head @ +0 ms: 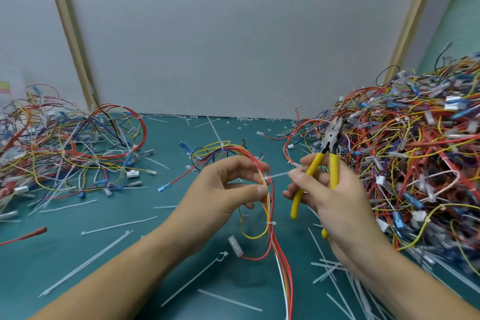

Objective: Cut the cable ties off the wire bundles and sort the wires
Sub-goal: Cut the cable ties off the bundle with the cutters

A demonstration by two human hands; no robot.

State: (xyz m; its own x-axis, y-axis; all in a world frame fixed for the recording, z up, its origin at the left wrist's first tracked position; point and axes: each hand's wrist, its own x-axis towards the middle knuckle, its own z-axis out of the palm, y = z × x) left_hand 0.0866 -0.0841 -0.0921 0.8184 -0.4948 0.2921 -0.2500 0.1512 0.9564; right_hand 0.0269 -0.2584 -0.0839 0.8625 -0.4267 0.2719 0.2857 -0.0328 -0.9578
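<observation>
One white cable tie [276, 175] is the thing to watch. Its head sits on the wire bundle [270, 205] right between the two hands, and its tail sticks out sideways to the right, close to level. It looks like thin, light nylon, springy and a bit slick I'd judge, so the tail near the head is the sensible place to take it.

The bundle itself looks limp and light. Its red, yellow and white strands run roughly far-to-near, looping at the far end and trailing off the near edge. A second tie [270, 223] cinches it lower down.

The left hand [220, 189] pinches the strands just beside the tie head, thumb against fingertips. The right hand [337, 205] nips the tail's tip between thumb and forefinger, with its other fingers curled round the yellow-handled cutters [334, 163] (nose pointing up and away, jaws seemingly closed).

Cut ties [104, 247] litter the green mat [130, 215]. There's a big tangled heap [415, 163] at right and a smaller heap [65, 143] at left.
</observation>
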